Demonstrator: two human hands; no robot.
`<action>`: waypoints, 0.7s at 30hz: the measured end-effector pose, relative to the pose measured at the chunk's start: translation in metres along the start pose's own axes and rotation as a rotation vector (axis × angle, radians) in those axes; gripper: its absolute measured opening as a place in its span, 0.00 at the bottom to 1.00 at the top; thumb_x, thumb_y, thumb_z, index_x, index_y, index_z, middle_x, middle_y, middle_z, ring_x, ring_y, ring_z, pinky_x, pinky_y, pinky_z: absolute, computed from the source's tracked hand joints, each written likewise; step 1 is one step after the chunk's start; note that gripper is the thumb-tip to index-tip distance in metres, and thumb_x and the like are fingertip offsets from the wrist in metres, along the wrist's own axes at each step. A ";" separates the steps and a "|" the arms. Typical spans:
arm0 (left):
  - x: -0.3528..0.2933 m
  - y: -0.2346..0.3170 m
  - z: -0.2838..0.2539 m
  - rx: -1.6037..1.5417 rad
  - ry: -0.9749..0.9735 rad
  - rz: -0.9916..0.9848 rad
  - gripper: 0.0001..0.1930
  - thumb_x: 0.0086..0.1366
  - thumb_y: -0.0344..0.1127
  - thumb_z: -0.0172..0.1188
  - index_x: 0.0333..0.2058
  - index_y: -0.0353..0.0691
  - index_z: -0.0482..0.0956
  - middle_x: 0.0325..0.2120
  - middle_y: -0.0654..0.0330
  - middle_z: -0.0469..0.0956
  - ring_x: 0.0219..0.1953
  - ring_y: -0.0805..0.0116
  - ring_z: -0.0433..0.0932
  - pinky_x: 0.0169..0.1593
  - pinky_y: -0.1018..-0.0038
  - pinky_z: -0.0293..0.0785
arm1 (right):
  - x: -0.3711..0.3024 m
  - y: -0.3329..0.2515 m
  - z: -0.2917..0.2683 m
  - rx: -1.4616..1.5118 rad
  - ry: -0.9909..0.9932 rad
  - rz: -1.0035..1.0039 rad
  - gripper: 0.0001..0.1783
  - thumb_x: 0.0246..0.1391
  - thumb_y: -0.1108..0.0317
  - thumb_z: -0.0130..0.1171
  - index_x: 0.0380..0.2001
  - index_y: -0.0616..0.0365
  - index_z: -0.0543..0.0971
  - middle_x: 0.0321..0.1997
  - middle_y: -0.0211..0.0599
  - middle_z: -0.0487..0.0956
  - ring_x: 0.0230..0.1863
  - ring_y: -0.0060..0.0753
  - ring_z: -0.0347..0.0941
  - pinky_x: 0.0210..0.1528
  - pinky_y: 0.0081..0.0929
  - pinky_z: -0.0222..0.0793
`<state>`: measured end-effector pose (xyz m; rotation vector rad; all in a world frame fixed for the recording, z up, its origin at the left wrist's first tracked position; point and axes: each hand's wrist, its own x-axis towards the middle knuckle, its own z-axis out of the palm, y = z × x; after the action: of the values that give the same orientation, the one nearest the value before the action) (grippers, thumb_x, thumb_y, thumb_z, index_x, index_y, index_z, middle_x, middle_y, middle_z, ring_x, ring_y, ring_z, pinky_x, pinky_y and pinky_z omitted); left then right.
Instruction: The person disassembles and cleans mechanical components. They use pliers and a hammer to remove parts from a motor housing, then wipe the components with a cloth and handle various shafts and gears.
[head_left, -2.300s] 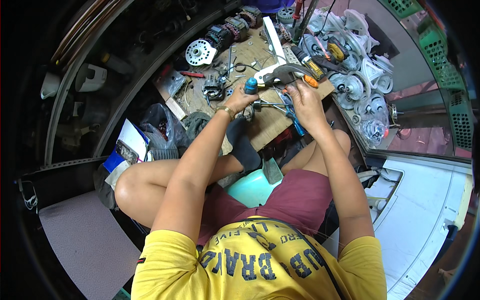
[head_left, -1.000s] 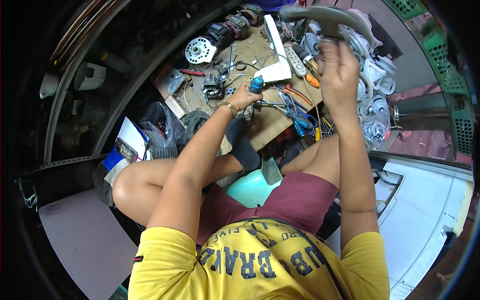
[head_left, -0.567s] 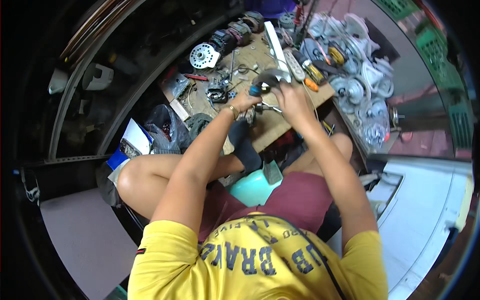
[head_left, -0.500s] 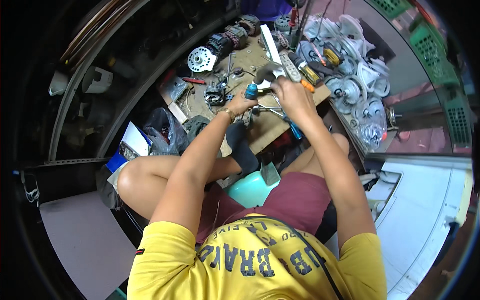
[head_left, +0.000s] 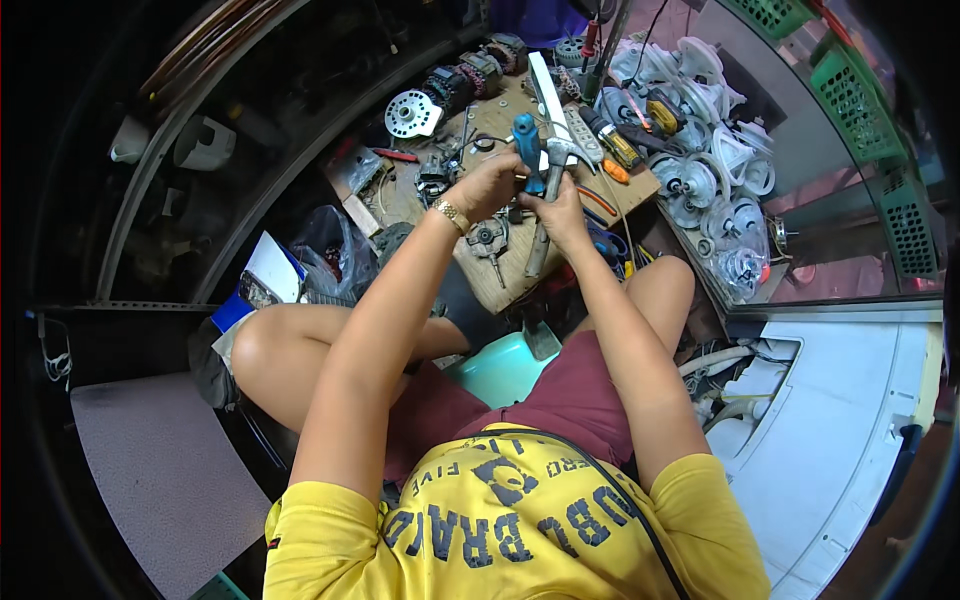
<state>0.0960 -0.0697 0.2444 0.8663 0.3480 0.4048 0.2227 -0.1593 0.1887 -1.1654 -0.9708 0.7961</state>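
Over the near part of the wooden board (head_left: pixel 515 285), my two hands come close together. My left hand (head_left: pixel 490 185) is closed, its fingertips at a blue-handled tool (head_left: pixel 526 140) that stands nearly upright; its working end is hidden. My right hand (head_left: pixel 562 213) grips a hammer (head_left: pixel 540 245), its head (head_left: pixel 562 152) up and its grey handle slanting down toward me. The hammer lies right beside the blue tool. Below my left hand, a small metal motor part (head_left: pixel 487 238) with a shaft rests on the board, its shaft pointing toward me.
Copper-wound motor cores (head_left: pixel 480 72) and a perforated white disc (head_left: pixel 412 114) stand at the back left. Right of my hands lie a yellow-black power tool (head_left: pixel 612 142) and orange-handled pliers (head_left: pixel 600 203). White plastic motor parts (head_left: pixel 700 170) heap up farther right. A turquoise basin (head_left: pixel 490 372) is between my legs.
My left hand has come up slightly with the blue tool, uncovering the motor part. My right hand has moved down and left, and the hammer now stands beside the blue tool.
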 end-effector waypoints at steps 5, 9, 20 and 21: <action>-0.031 -0.029 -0.100 0.862 0.747 0.178 0.24 0.60 0.39 0.59 0.53 0.35 0.72 0.47 0.55 0.77 0.44 0.65 0.77 0.48 0.69 0.74 | -0.014 0.022 0.009 0.117 0.186 0.226 0.22 0.49 0.84 0.59 0.44 0.60 0.63 0.30 0.35 0.73 0.18 0.24 0.70 0.21 0.23 0.74; -0.054 -0.115 -0.177 1.150 0.917 -0.265 0.31 0.54 0.48 0.67 0.49 0.31 0.71 0.43 0.40 0.79 0.47 0.42 0.78 0.51 0.59 0.74 | -0.021 0.049 -0.022 -0.015 0.372 0.244 0.21 0.50 0.82 0.61 0.44 0.60 0.63 0.28 0.35 0.72 0.18 0.25 0.70 0.20 0.24 0.73; -0.051 -0.161 -0.141 0.858 1.214 -0.179 0.23 0.57 0.30 0.57 0.50 0.31 0.65 0.39 0.45 0.78 0.41 0.48 0.80 0.43 0.61 0.78 | -0.079 0.147 -0.025 -0.572 0.570 0.161 0.18 0.47 0.80 0.59 0.42 0.60 0.66 0.34 0.38 0.72 0.34 0.35 0.72 0.40 0.32 0.69; -0.062 -0.148 -0.135 0.857 1.229 -0.183 0.23 0.57 0.30 0.57 0.50 0.31 0.65 0.39 0.45 0.78 0.41 0.48 0.80 0.43 0.61 0.78 | -0.083 0.149 -0.011 -0.549 0.573 0.195 0.19 0.47 0.79 0.60 0.42 0.62 0.67 0.36 0.41 0.72 0.40 0.40 0.73 0.49 0.35 0.67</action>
<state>0.0106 -0.0966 0.0544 1.3168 1.8183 0.5954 0.1982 -0.2048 0.0259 -1.8580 -0.6049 0.3003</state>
